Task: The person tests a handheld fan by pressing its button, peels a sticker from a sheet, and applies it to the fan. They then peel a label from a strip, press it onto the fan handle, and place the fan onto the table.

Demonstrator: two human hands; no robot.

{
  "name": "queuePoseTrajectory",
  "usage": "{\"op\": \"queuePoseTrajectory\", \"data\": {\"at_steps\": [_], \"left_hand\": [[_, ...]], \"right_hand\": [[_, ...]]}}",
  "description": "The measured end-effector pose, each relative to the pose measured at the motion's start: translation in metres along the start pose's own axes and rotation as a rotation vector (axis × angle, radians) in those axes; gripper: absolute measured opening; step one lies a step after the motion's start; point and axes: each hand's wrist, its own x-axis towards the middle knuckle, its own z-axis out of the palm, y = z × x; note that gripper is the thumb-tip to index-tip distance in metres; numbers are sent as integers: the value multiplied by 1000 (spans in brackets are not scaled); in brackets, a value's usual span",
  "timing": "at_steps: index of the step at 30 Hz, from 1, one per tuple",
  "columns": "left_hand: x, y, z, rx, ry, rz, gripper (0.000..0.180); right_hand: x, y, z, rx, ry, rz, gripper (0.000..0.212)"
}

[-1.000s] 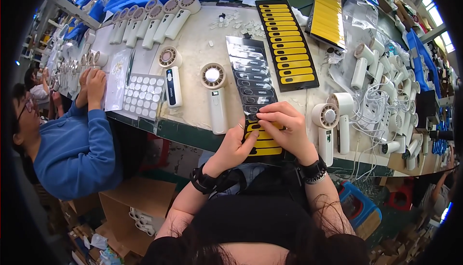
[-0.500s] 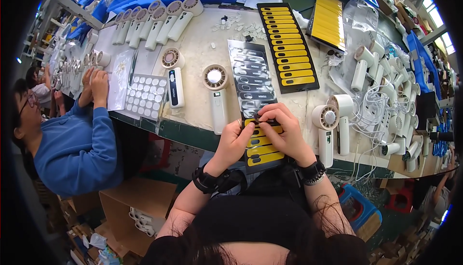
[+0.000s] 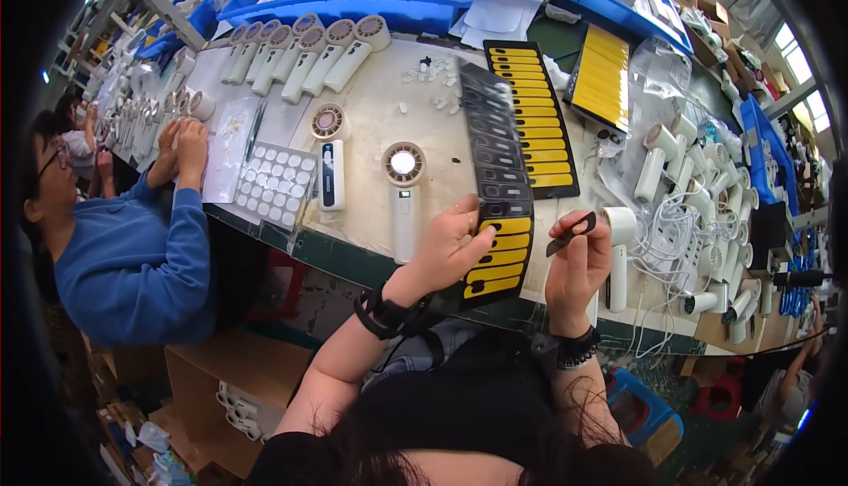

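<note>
My left hand (image 3: 449, 246) grips the left edge of a long sticker sheet (image 3: 502, 155), its upper part dark and peeled clear, its lower part still bearing yellow strips. The sheet is tilted up off the table and its upper part is blurred by motion. Just right of the sheet, my right hand (image 3: 579, 276) pinches a small dark strip-shaped sticker (image 3: 571, 233) between thumb and fingers. A white handheld fan (image 3: 404, 216) with a lit round centre lies left of my left hand. Another fan (image 3: 331, 172), with a dark label on its handle, lies farther left.
A second yellow sticker sheet (image 3: 549, 146) lies behind the held one. White fans and tangled cables (image 3: 667, 234) crowd the right side. A row of fans (image 3: 309, 62) stands at the back left, before a blue tray (image 3: 353, 4). A co-worker in blue (image 3: 146, 261) sits at left.
My hands have separated. The right one has moved right with a dark sticker now visible in its fingers; the left one has lifted and tilted the sheet.
</note>
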Motion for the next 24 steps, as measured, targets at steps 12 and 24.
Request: {"op": "queuePoseTrajectory", "data": {"at_steps": [12, 24], "left_hand": [[-34, 32, -23, 497, 188, 119, 27], [-78, 31, -54, 155, 304, 94, 28]], "right_hand": [[-5, 9, 10, -31, -94, 219, 5], [-14, 18, 26, -71, -228, 354, 7]]}}
